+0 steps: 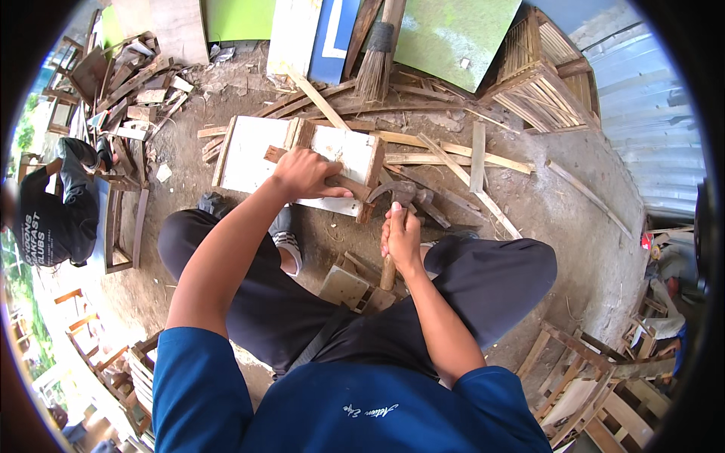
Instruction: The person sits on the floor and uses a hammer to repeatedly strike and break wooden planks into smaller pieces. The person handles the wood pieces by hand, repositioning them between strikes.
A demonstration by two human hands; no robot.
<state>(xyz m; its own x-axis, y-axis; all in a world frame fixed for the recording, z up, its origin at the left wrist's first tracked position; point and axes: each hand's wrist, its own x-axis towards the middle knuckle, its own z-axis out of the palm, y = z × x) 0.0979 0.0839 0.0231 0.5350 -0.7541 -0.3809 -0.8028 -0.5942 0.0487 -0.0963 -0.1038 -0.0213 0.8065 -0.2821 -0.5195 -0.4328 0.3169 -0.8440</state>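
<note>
My right hand (400,235) is wrapped around the wooden handle of a claw hammer (405,193), whose dark metal head points up and away from me. The hammer's claw is close to the end of a brown wooden strip (350,184); whether they touch I cannot tell. My left hand (303,175) is closed over that strip, which sticks out on both sides of it. Beneath lies a white-faced wooden panel (249,151) with brown wood along its edges and a crosspiece (303,134) over its middle.
Loose wooden strips (453,155) lie beyond the panel. A broom (377,64) leans among boards at the back. Scrap wood (140,90) is heaped at far left, near another person (57,204). A slatted wooden frame (544,87) stands far right; wooden pieces (355,283) lie between my legs.
</note>
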